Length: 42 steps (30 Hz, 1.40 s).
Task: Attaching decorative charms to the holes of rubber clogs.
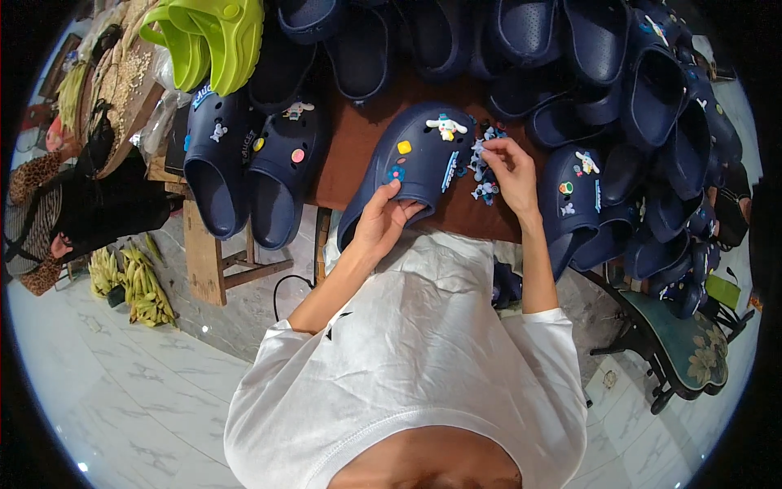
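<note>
A navy clog (423, 151) lies on the brown table top in front of me, its opening toward me. It carries a white character charm (445, 125), a yellow charm (404, 147), a blue flower charm (397, 174) and a blue strip-shaped charm (449, 173). My left hand (383, 218) grips the clog's opening edge, thumb on top and fingers inside. Just right of the clog is a small pile of blue and white shoe charms (485, 189). Over that pile my right hand (511, 173) pinches a small pale-blue charm (479, 150), partly hidden by the fingertips.
Many navy clogs (658, 94) are stacked at the back and right; a decorated pair (281, 183) hangs over the left edge. Lime-green clogs (213, 37) sit at the back left. A wooden stool (204, 253), corn cobs (147, 285) and a green-topped chair (684, 342) stand around.
</note>
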Each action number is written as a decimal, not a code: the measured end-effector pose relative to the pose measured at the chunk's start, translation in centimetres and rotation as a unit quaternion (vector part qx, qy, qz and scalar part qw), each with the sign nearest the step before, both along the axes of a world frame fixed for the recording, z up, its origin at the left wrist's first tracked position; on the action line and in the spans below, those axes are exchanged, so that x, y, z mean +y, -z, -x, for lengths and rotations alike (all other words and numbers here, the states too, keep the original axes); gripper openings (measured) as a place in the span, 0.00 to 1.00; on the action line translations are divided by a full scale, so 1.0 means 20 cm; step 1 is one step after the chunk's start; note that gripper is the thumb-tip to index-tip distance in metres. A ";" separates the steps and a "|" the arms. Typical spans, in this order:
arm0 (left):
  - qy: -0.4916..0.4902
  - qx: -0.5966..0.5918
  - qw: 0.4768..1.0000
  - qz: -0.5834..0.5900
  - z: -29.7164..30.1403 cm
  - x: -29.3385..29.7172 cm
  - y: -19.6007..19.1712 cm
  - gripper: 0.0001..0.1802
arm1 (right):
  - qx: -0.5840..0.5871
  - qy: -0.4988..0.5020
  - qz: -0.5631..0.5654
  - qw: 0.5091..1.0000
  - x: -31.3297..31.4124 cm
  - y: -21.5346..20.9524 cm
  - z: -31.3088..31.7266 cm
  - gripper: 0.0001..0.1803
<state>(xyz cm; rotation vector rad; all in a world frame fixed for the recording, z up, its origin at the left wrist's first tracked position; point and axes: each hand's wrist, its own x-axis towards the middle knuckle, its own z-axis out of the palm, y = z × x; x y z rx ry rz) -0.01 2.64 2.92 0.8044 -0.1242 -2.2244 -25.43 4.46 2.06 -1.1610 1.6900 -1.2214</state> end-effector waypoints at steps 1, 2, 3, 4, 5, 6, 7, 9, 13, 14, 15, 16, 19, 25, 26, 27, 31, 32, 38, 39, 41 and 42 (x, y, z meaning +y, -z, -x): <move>0.018 -0.007 1.000 0.011 -0.01 0.00 0.01 0.25 | -0.005 -0.019 -0.014 1.000 -0.02 -0.01 -0.01 0.06; 0.020 -0.007 1.000 0.012 -0.02 0.00 0.01 0.25 | -0.010 -0.037 -0.029 0.999 -0.03 -0.01 -0.01 0.06; 0.021 0.000 1.000 -0.005 -0.03 -0.01 0.02 0.25 | -0.033 -0.045 -0.025 0.998 -0.04 -0.02 -0.02 0.06; 0.021 0.006 1.000 -0.022 -0.03 -0.01 0.03 0.24 | -0.032 -0.043 -0.025 0.998 -0.04 -0.02 -0.02 0.06; 0.023 0.006 0.999 -0.022 -0.04 -0.01 0.04 0.24 | -0.040 -0.052 -0.018 0.998 -0.04 -0.01 -0.01 0.06; 0.035 0.006 0.999 -0.011 -0.04 -0.01 0.05 0.23 | -0.047 -0.060 -0.012 0.997 -0.05 0.00 -0.01 0.07; 0.046 0.006 0.999 0.000 -0.05 -0.01 0.06 0.22 | -0.047 -0.059 -0.012 0.997 -0.05 0.00 -0.02 0.07; 0.045 0.014 0.999 -0.005 -0.06 -0.04 0.08 0.22 | -0.043 -0.063 -0.015 0.997 -0.06 0.00 -0.02 0.06; 0.051 0.030 0.998 -0.028 -0.05 -0.08 0.07 0.23 | -0.043 -0.048 -0.039 0.997 -0.10 -0.01 -0.01 0.06; 0.053 0.030 0.998 -0.028 -0.05 -0.08 0.08 0.23 | -0.029 -0.066 -0.032 0.997 -0.11 -0.02 -0.01 0.06; 0.056 0.032 0.998 -0.024 -0.05 -0.07 0.09 0.23 | -0.016 -0.084 -0.026 0.996 -0.12 -0.02 0.00 0.06; 0.058 0.034 0.998 -0.020 -0.06 -0.07 0.10 0.23 | -0.016 -0.083 -0.025 0.996 -0.13 -0.03 0.00 0.06; 0.053 0.018 0.998 -0.014 -0.05 -0.05 0.09 0.23 | 0.063 -0.095 -0.036 0.993 -0.15 -0.07 0.00 0.07; 0.048 0.000 0.999 0.005 -0.03 -0.04 0.05 0.24 | 0.212 -0.137 -0.012 0.968 -0.16 -0.19 -0.03 0.06; 0.048 0.000 0.999 0.005 -0.03 -0.04 0.06 0.24 | 0.263 -0.140 0.016 0.955 -0.15 -0.20 -0.05 0.06; 0.053 0.003 0.999 0.011 -0.04 -0.04 0.08 0.25 | 0.312 -0.143 0.045 0.938 -0.14 -0.20 -0.06 0.06; 0.056 0.009 0.998 0.003 -0.05 -0.05 0.09 0.25 | 0.347 -0.142 0.071 0.924 -0.13 -0.22 -0.10 0.06; 0.056 0.010 0.998 0.003 -0.05 -0.05 0.09 0.25 | 0.337 -0.133 0.072 0.929 -0.13 -0.20 -0.10 0.05; 0.060 0.003 0.998 0.009 -0.05 -0.05 0.09 0.24 | 0.352 -0.151 0.104 0.918 -0.15 -0.19 -0.07 0.04; 0.065 0.007 0.998 0.012 -0.05 -0.06 0.10 0.24 | 0.360 -0.163 0.117 0.911 -0.16 -0.18 -0.07 0.04; 0.071 0.012 0.997 0.015 -0.05 -0.05 0.11 0.24 | 0.370 -0.173 0.097 0.908 -0.18 -0.20 -0.06 0.05; 0.064 0.012 0.998 0.008 -0.05 -0.05 0.10 0.24 | 0.380 -0.183 0.077 0.903 -0.19 -0.20 -0.05 0.06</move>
